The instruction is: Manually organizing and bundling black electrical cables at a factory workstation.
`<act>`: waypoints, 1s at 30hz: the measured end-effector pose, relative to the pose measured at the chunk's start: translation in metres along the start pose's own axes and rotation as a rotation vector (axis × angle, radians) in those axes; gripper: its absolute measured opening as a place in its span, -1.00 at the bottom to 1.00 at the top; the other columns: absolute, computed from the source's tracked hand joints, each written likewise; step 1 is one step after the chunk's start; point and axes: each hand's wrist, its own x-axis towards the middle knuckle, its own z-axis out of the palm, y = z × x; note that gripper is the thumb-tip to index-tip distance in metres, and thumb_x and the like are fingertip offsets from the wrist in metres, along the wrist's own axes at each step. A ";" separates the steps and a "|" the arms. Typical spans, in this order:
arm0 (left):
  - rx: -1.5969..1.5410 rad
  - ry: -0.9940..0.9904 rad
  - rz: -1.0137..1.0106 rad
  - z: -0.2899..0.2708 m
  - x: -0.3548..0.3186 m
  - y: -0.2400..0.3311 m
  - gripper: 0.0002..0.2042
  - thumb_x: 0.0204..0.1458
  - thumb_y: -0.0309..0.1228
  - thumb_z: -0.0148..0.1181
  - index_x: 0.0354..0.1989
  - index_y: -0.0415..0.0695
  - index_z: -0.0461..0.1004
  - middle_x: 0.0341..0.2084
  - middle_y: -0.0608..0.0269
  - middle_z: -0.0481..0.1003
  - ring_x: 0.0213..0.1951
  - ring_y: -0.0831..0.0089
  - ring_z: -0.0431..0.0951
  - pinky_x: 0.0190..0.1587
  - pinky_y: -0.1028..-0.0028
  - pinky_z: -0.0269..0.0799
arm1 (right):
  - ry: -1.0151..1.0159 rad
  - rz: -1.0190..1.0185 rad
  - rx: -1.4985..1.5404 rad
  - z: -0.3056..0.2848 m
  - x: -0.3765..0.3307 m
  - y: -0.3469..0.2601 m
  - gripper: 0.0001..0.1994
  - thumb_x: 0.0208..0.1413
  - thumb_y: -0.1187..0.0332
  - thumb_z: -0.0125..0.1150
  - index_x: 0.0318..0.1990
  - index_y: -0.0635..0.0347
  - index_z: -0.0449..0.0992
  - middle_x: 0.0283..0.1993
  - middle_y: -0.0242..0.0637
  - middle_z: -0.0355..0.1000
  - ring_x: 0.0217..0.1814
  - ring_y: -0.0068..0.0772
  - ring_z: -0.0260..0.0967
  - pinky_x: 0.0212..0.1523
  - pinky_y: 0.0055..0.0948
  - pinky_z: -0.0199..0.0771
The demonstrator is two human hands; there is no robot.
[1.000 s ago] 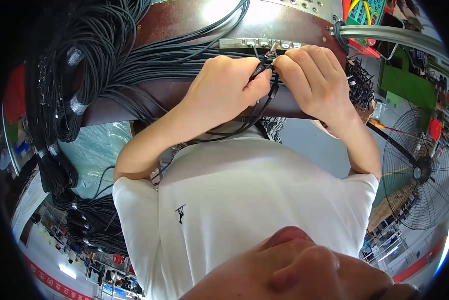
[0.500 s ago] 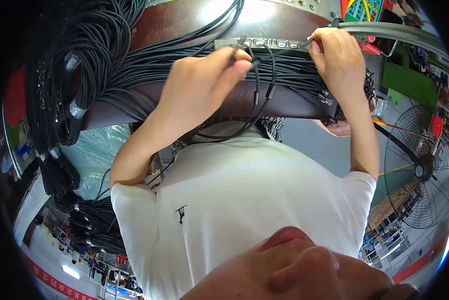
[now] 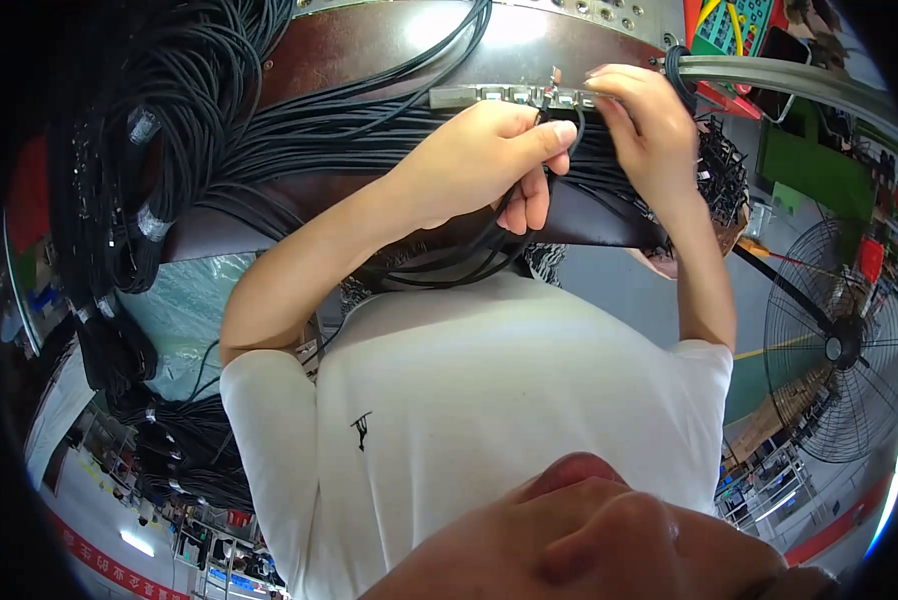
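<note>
My left hand (image 3: 489,155) is closed with thumb and forefinger pinched on a black cable (image 3: 541,125), just in front of a narrow metal socket strip (image 3: 454,98). A bare-looking connector end (image 3: 553,82) points up above those fingertips, over the strip. More black cable hangs below the palm, and the lower fingers are loosely curled. My right hand (image 3: 654,130) is at the strip's right end, its fingers stretched toward the last socket and the thumb a little apart. A thin cable (image 3: 580,118) curves down from the strip between the hands. The left hand hides part of the strip.
A thick bundle of black cables (image 3: 309,135) runs along the brown table (image 3: 349,60), with big coils (image 3: 194,110) at the left. A grey metal rail (image 3: 769,72) and a green-and-red device (image 3: 734,30) lie at the far right. A fan (image 3: 841,345) stands right.
My left hand has moved right along the strip and now pinches a cable there. The right hand has shifted slightly left, its fingers loosened from a pinch. Two cables at the strip's middle sockets are now hidden or gone.
</note>
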 end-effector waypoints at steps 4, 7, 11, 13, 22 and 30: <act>0.666 0.152 0.184 0.007 0.000 0.022 -0.62 0.16 -0.19 0.05 -0.60 -0.22 0.38 -0.75 0.15 0.46 -0.73 0.41 0.45 -0.61 0.44 0.35 | -0.116 -0.338 -0.276 -0.028 0.023 -0.024 -0.79 -0.13 0.51 0.29 -0.27 0.14 0.49 -0.22 -0.32 0.46 -0.17 -0.27 0.46 -0.22 -0.39 0.48; 1.393 0.454 0.557 0.022 -0.030 0.028 -0.70 0.06 -0.28 0.14 -0.65 -0.13 0.33 -0.80 0.14 0.32 -0.70 0.16 0.40 -0.65 0.29 0.27 | -0.042 -0.164 -0.292 -0.031 0.008 -0.005 -0.80 -0.14 0.53 0.29 -0.29 0.16 0.49 -0.25 -0.30 0.48 -0.19 -0.24 0.47 -0.20 -0.39 0.49; 1.445 0.321 0.479 0.031 -0.021 0.011 -0.76 0.01 -0.23 0.23 -0.54 -0.10 0.40 -0.75 0.26 0.38 -0.64 0.27 0.47 -0.61 0.35 0.32 | 0.014 0.210 0.312 0.015 -0.029 0.014 -0.82 -0.06 0.67 0.18 -0.27 0.30 0.46 -0.22 -0.18 0.50 -0.16 -0.24 0.48 -0.14 -0.39 0.49; 1.280 0.350 0.561 0.020 -0.020 0.001 -0.79 0.00 -0.23 0.24 -0.46 -0.10 0.46 -0.73 0.25 0.40 -0.62 0.26 0.48 -0.56 0.35 0.36 | -0.014 0.267 0.297 0.013 -0.027 0.006 -0.83 -0.03 0.69 0.13 -0.26 0.30 0.45 -0.21 -0.17 0.50 -0.15 -0.28 0.48 -0.12 -0.41 0.49; 1.397 0.652 0.755 -0.060 0.005 -0.030 -0.78 -0.05 -0.36 0.26 -0.18 0.03 0.59 -0.33 0.35 0.42 -0.24 0.34 0.42 -0.18 0.37 0.34 | -0.091 0.301 0.370 0.008 -0.023 0.007 -0.85 -0.03 0.68 0.17 -0.30 0.29 0.44 -0.18 -0.22 0.50 -0.17 -0.34 0.48 -0.21 -0.50 0.50; 1.371 0.628 0.774 -0.064 0.006 -0.032 -0.80 -0.03 -0.35 0.25 -0.19 0.00 0.59 -0.34 0.36 0.39 -0.26 0.35 0.40 -0.20 0.38 0.34 | -0.108 0.219 0.216 0.006 -0.014 0.005 -0.84 -0.05 0.68 0.19 -0.31 0.26 0.43 -0.19 -0.20 0.49 -0.24 -0.25 0.49 -0.27 -0.46 0.51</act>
